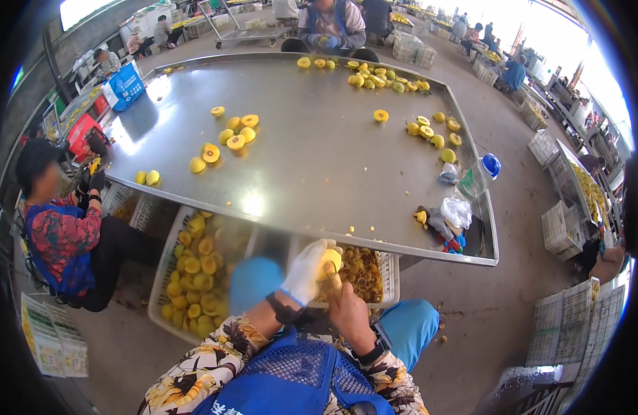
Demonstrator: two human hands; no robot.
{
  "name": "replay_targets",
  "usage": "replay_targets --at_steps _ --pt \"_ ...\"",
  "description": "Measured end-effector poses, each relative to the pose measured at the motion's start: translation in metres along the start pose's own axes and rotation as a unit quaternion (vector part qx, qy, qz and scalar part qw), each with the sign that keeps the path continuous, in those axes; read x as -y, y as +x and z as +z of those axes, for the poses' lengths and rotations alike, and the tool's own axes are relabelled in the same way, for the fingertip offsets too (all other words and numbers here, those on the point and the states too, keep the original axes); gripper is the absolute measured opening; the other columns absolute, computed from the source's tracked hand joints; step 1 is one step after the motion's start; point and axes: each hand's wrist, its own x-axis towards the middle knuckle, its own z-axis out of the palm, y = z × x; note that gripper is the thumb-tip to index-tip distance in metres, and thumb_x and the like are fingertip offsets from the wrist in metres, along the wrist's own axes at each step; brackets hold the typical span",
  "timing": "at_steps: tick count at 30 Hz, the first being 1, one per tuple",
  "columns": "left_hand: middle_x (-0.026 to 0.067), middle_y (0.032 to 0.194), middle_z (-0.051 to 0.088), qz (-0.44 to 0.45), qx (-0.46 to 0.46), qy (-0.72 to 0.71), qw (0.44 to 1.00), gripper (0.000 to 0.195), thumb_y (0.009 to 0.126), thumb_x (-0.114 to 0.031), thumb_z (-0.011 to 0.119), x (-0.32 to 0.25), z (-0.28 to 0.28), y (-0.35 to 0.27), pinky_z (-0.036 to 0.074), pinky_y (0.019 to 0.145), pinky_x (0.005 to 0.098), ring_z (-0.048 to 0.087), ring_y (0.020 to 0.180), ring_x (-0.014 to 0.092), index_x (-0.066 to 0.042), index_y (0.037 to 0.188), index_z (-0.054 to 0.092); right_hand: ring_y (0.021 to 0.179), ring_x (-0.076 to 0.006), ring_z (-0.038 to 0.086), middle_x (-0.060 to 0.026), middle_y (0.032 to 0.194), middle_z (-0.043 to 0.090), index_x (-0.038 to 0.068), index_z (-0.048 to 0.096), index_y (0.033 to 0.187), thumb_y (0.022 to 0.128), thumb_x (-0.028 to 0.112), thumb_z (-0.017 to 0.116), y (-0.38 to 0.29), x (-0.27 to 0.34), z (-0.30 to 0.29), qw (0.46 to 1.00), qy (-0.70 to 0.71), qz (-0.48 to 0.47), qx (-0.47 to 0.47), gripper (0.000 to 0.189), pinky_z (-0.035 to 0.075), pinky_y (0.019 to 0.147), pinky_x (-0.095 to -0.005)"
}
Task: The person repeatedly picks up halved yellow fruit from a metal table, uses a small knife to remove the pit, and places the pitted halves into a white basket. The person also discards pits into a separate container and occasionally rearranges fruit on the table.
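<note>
My left hand (304, 275), in a white glove, holds a yellow peach half (330, 261) just off the near edge of a metal table. Bare and wrapped around a wooden handle, my right hand (348, 312) grips a pitting tool (335, 284). The tool's metal end meets the fruit; how deep it sits is hidden. Beneath my hands is a white plastic crate (391, 277) of brown pits and scraps. Left of my knee stands another white crate (160, 290), filled with yellow peach halves (194, 280).
On the metal table (298, 171) lie peach halves (236, 136) and a further cluster (378, 78). A blue-lidded plastic bottle (477, 176), a plastic bag (456, 211) and cloths (443, 228) sit at its right edge. One person (59, 223) sits left; another (332, 26) sits opposite.
</note>
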Motion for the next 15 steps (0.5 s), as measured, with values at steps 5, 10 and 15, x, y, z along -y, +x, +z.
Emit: replay_targets --at_steps 5,10,15 --pt "0.0119 0.083 0.064 0.029 -0.069 0.043 0.996 0.042 0.094 -0.041 0.047 0.001 0.005 0.000 0.049 0.058 0.0269 0.059 0.067 0.019 -0.002 0.088 0.061 0.068 -0.0477 0.057 -0.0293 0.068 0.057 -0.002 0.042 0.089 0.083 0.015 0.053 -0.004 0.009 0.005 0.999 0.037 -0.009 0.039 0.021 0.044 0.061 -0.0536" --pt "0.0149 0.073 0.063 -0.033 -0.070 -0.002 0.997 0.050 0.094 -0.046 0.044 -0.004 -0.002 0.003 0.047 0.053 0.0277 0.057 0.056 0.019 0.000 0.080 0.061 0.074 -0.0474 0.058 -0.0305 0.074 0.058 -0.004 0.045 0.094 0.081 0.013 0.052 0.000 0.004 -0.001 0.992 0.056 -0.009 0.116 0.022 0.045 0.064 -0.0508" --pt "0.0151 0.075 0.063 0.021 -0.048 0.051 0.997 0.046 0.095 -0.041 0.045 -0.001 -0.002 0.004 0.048 0.054 0.0289 0.058 0.058 0.020 0.000 0.080 0.060 0.061 -0.0349 0.060 -0.0196 0.069 0.058 -0.001 0.052 0.100 0.083 0.015 0.052 0.009 -0.011 0.009 0.984 0.127 -0.053 0.113 0.024 0.047 0.055 -0.0410"
